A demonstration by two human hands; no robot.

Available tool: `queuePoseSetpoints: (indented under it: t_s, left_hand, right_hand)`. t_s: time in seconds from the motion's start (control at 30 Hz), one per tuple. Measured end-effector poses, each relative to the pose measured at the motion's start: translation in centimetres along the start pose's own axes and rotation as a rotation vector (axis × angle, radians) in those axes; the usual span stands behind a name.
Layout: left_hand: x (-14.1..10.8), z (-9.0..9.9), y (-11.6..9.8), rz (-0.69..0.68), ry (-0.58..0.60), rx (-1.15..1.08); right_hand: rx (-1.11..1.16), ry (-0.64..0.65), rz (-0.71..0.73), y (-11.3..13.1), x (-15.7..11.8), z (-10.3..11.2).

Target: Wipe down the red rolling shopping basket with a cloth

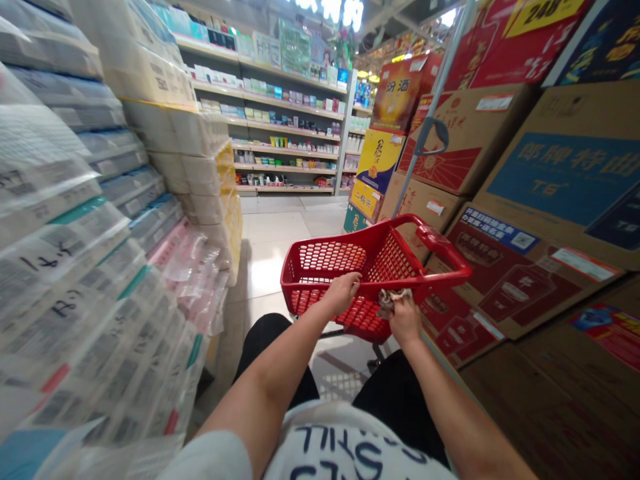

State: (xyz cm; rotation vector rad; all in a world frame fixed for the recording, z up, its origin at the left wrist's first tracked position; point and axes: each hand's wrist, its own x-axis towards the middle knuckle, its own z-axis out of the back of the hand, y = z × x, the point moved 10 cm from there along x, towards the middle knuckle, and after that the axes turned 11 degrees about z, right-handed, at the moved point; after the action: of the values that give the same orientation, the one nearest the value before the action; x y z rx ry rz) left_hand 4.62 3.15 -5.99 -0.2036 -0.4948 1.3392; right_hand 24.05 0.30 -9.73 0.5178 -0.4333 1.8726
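Observation:
A red plastic shopping cart (325, 259) stands sideways in front of my knees, its handle at the right. My left hand (344, 292) rests at the near rim of the basket, its fingers curled over the edge; whether they hold anything besides the rim is hard to make out. Just to the right, my right hand (404, 319) grips a crumpled brownish-grey cloth (387, 304) against the near side of the cart, close to the handle end. The basket's visible inside shows only its red mesh.
Stacked cardboard boxes (565, 173) rise close on the right, with a metal pole (431, 113) before them. Plastic-wrapped packs (75, 267) are piled on the left. Shelves of small goods (290, 107) stand across the tiled floor (270, 227) ahead.

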Motion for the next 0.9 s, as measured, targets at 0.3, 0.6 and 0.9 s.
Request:
queuePoseSetpoints:
  t_s: [0.3,0.6,0.9]
  left_hand:
    - [-2.8,2.1,9.6,0.267,-0.179,0.192]
    - [-2.1,0.7,6.8,0.211,-0.103,0.158]
    - [-2.9,-0.9,4.5,0.121,0.147,0.113]
  right_hand:
    - [0.262,-0.210,0.126,1.9,0.4,-1.5]
    - [0.495,-0.139,0.159,6.3,3.2,-2.7]
    - [0.659,-0.209,-0.246,2.1,2.5,-3.6]
